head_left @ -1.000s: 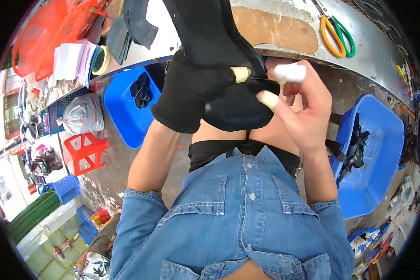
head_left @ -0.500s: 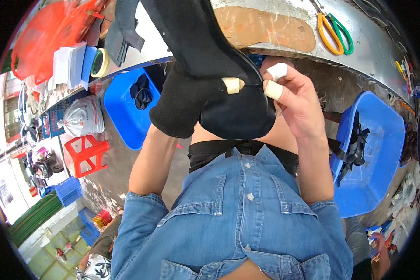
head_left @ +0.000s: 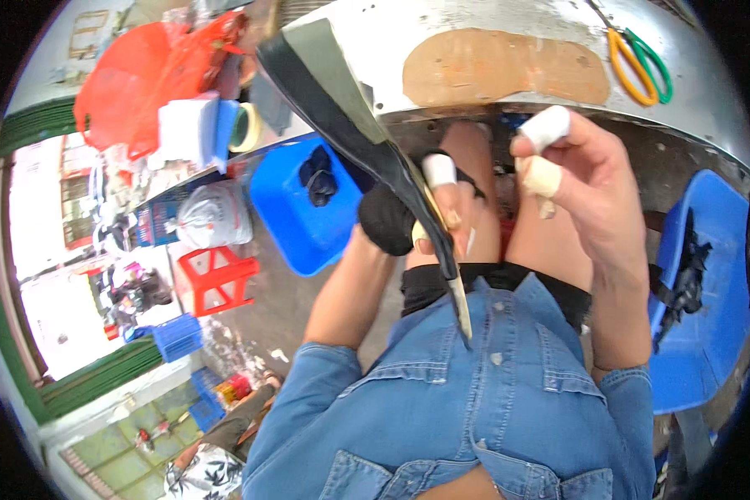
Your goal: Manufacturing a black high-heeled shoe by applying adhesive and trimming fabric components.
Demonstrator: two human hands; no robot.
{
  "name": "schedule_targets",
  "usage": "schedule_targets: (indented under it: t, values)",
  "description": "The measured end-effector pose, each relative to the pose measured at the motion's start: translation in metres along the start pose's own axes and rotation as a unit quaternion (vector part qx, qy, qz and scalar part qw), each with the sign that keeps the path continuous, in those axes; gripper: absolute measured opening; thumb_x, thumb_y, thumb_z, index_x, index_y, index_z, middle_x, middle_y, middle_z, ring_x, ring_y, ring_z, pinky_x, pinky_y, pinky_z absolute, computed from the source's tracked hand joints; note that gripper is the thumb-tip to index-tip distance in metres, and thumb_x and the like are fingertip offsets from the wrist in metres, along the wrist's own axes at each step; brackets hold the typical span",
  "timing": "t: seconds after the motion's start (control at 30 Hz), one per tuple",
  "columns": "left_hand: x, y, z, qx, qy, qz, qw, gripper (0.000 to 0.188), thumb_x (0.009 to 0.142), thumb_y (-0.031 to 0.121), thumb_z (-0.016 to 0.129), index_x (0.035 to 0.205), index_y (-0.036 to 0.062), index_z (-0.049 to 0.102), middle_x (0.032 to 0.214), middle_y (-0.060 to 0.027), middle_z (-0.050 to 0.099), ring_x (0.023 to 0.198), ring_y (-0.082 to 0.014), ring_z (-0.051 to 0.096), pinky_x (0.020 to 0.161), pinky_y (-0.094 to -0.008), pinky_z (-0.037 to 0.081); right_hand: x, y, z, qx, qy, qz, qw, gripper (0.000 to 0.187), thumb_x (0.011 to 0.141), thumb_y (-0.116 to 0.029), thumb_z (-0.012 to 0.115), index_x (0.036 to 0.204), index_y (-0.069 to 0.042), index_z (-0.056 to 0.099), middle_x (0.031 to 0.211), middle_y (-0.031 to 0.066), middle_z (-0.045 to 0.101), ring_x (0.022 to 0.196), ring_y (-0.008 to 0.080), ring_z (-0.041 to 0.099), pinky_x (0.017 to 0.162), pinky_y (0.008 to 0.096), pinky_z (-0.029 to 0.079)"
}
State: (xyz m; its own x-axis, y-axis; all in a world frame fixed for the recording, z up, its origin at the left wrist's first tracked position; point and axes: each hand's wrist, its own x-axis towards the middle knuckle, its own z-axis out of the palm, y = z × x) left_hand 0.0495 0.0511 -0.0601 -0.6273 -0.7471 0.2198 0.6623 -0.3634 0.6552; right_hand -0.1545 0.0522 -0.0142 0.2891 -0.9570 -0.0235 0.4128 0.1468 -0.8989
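Observation:
My left hand (head_left: 389, 222), in a black fabric glove with taped fingertips showing, grips a long, stiff black piece (head_left: 352, 133) with a broad, flat, sole-like shape. The piece is tilted edge-on, showing an olive-grey face at its upper end and a pale strip along its lower edge. It slants from above the bench edge down to my lap. My right hand (head_left: 593, 173) is raised to the right, apart from the piece. White and cream tape wraps its fingertips, and forefinger and thumb are pinched together. Whatever may be between them is too small to make out.
On the metal bench lie a brown sole-shaped board (head_left: 508, 68), scissors (head_left: 633, 67) with yellow and green handles, a tape roll (head_left: 245, 127) and a red plastic bag (head_left: 137, 87). Blue tubs (head_left: 308, 242) (head_left: 712, 333) holding black pieces flank me. A red stool (head_left: 217, 281) stands left.
My right hand has come off the black piece and moved right. My left hand has turned the piece from face-on to edge-on. The whole view has shifted leftward.

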Motion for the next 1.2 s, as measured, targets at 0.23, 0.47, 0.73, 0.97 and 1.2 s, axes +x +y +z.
schedule_targets:
  t: [0.23,0.47,0.73,0.97,1.2]
  values:
    - [-0.004,-0.02,0.001,-0.097,0.003,0.05,0.994,0.047,0.092,0.034,0.036,0.059,0.0042,0.049,0.048,-0.0077,0.046,0.036,-0.021,0.048,0.046,-0.0311,0.035,0.004,0.0,0.035,0.12,-0.063,0.01,0.991,0.01,0.082,0.003,0.058,0.092,0.004,0.057,0.081,0.0089,0.062,0.069,0.015,0.063,0.06,0.0261,0.052]
    - [-0.016,-0.02,-0.041,-0.034,0.232,-0.084,0.968,0.028,0.082,0.026,0.062,0.091,-0.0011,0.059,0.085,-0.0097,0.062,0.069,-0.0197,0.06,0.063,-0.0339,0.049,0.009,-0.014,0.036,-0.071,-0.071,0.004,0.995,0.013,0.08,0.002,0.061,0.09,0.007,0.055,0.071,0.0109,0.061,0.061,0.0155,0.064,0.049,0.0224,0.049]
    - [0.041,0.015,0.005,0.354,0.161,-0.174,0.904,0.044,0.061,0.012,0.08,0.099,-0.0005,0.063,0.09,-0.0073,0.065,0.085,-0.0136,0.059,0.074,-0.0284,0.048,0.031,0.015,-0.015,-0.051,0.018,-0.035,0.998,0.027,0.079,-0.017,0.069,0.099,0.0,0.062,0.087,0.0051,0.064,0.076,0.0076,0.058,0.068,0.0224,0.047]
    - [0.053,0.021,0.021,0.411,0.148,-0.182,0.881,0.034,0.074,0.023,0.073,0.096,-0.0011,0.06,0.075,-0.0028,0.058,0.07,-0.0089,0.052,0.062,-0.0263,0.044,0.029,0.034,-0.045,0.062,0.064,-0.048,0.995,0.029,0.087,-0.013,0.06,0.11,0.005,0.057,0.098,0.0075,0.063,0.086,0.0115,0.061,0.078,0.0246,0.05]
    - [0.053,0.015,0.01,0.475,0.167,-0.108,0.857,0.037,0.079,0.023,0.07,0.1,-0.0033,0.057,0.077,-0.0036,0.057,0.071,-0.0102,0.052,0.064,-0.0243,0.044,0.022,0.035,-0.039,0.007,0.092,-0.055,0.994,0.026,0.08,-0.005,0.068,0.103,0.003,0.061,0.092,0.0065,0.065,0.08,0.0101,0.061,0.073,0.0244,0.05]
